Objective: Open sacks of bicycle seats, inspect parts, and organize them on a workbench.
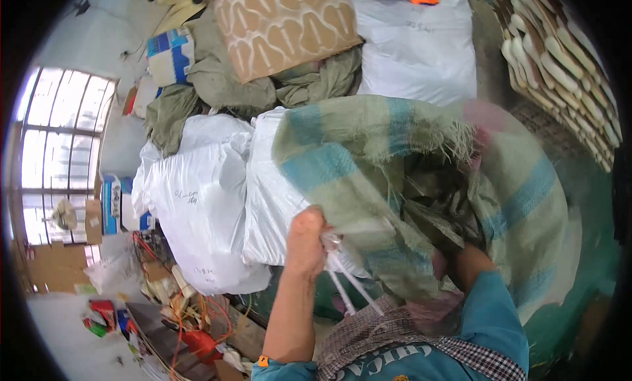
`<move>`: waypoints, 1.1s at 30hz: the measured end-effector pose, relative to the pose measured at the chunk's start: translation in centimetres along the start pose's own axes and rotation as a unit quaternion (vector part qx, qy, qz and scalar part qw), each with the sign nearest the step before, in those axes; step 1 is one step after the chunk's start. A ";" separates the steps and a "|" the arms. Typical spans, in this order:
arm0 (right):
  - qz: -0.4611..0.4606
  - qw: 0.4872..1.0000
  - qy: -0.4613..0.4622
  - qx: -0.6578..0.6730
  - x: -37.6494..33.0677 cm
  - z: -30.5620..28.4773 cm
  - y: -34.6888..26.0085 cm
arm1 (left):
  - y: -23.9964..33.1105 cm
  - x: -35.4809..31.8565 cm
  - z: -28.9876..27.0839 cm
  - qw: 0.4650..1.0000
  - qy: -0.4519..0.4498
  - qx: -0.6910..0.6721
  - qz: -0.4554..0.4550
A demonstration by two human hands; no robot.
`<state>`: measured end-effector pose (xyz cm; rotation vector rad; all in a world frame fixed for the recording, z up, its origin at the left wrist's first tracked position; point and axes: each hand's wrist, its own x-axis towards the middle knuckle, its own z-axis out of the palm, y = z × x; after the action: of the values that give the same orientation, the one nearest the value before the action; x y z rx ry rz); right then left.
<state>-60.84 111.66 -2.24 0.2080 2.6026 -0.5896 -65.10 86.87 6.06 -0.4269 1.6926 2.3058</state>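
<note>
A large woven sack point(526, 190), pale green with blue bands and a frayed rim, spreads in front of me with its mouth open. Dark olive sheeting point(438, 216) shows inside the mouth. My left hand point(306, 239) is closed in a fist at the sack's near left side, with white plastic strips point(341, 285) hanging from it; the sack's blurred edge meets this fist. My right hand point(440, 265) reaches into the sack's near rim, and folds of the sack and sheeting hide most of its fingers.
Stuffed white sacks point(201, 210) lie to the left, another white sack point(418, 52) at the back. A patterned brown board point(289, 29) rests on olive sacks. Stacked cream-and-brown pieces point(559, 58) stand far right. Orange cords point(181, 322) and clutter lie lower left, near a barred window point(62, 131).
</note>
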 end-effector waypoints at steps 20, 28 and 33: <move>-0.137 0.978 0.135 -0.075 -15.6 -6.9 -5.0 | -3.0 -20.6 -35.1 0.913 0.280 -0.297 -0.018; -0.482 0.815 -0.167 0.274 -27.7 16.0 -42.6 | -3.7 -30.5 -41.1 0.933 0.353 0.054 0.033; -0.347 0.745 -0.503 0.266 -32.7 25.9 -52.7 | 0.0 -38.2 -45.1 0.875 0.368 -0.237 0.206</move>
<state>-34.32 51.58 11.82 -0.7539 1.3200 -1.2525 -25.78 42.76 7.65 -1.2995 1.5626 3.1593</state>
